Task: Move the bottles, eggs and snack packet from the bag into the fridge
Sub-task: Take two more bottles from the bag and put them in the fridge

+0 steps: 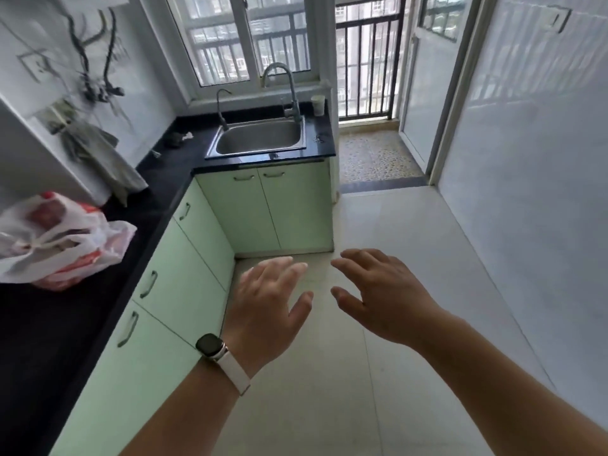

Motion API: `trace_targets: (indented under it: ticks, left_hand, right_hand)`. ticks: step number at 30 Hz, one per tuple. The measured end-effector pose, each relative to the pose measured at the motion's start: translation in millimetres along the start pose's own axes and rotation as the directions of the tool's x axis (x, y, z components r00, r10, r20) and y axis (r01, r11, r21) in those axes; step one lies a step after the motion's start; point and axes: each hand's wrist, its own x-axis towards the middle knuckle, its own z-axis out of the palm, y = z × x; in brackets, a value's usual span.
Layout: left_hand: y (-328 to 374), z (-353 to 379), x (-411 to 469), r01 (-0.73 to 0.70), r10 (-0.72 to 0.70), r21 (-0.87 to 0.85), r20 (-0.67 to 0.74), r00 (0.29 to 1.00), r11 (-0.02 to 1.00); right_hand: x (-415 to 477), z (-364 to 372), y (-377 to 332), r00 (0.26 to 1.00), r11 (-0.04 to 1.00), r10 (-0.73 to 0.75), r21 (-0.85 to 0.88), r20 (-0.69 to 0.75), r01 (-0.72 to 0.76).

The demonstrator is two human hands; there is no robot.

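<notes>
A white and red plastic bag (62, 241) lies on the black counter (39, 340) at the far left, knotted at the top, with reddish things showing through; what it holds I cannot make out. My left hand (268, 301), with a watch on its wrist, hovers palm down over the floor with fingers spread and holds nothing. My right hand (381, 291) hovers beside it, also spread and empty. Both hands are well right of the bag. No fridge is in view.
Green cabinets (184, 278) run under the L-shaped counter. A steel sink (260, 138) with two taps sits at the back below the window. A white cup (317, 105) stands at the counter's right end. A cloth (98, 153) hangs at left. An open balcony door (421, 103) lies ahead.
</notes>
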Motion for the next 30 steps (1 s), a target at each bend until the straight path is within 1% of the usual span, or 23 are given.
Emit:
trace_targets:
  ticks: [4,7,13,17,23,27,30]
  left_hand:
    - [-27.3,-10.8,-3.4,0.14,-0.139,0.065,-0.024,0.99,0.988]
    - [-49.9,-20.2,-4.6,0.232,-0.228,0.095,-0.048,0.972,0.968]
    - [-97.7,-28.4,-8.8,0.368,-0.359,0.105,-0.09,0.929,0.924]
    - [-137.5,-22.9,-1.6,0.407,-0.396,0.088,-0.127,0.91,0.909]
    - [-217.8,-17.9,33.5,0.43,-0.421,0.026,-0.156,0.894,0.903]
    - [-276.7,-26.9,53.8,0.452,-0.445,-0.01,-0.197,0.874,0.892]
    - [-323.1,-33.6,63.1,0.456,-0.45,-0.02,-0.214,0.867,0.89]
  right_hand:
    - [37.0,2.7,-15.7,0.992,0.99,-0.123,0.06,-0.012,0.124]
    - [68.8,5.1,-27.9,0.977,0.975,-0.213,0.067,0.002,0.213]
    - [125.8,20.0,-65.6,0.937,0.934,-0.35,0.082,0.005,0.348]
    - [165.8,32.6,-87.6,0.922,0.92,-0.386,0.084,0.026,0.383]
    - [244.7,45.0,-119.6,0.922,0.924,-0.382,0.04,0.063,0.381]
    - [302.2,48.7,-156.6,0.914,0.917,-0.398,0.017,0.074,0.398]
    - [342.3,51.7,-189.8,0.908,0.91,-0.415,0.013,0.051,0.415]
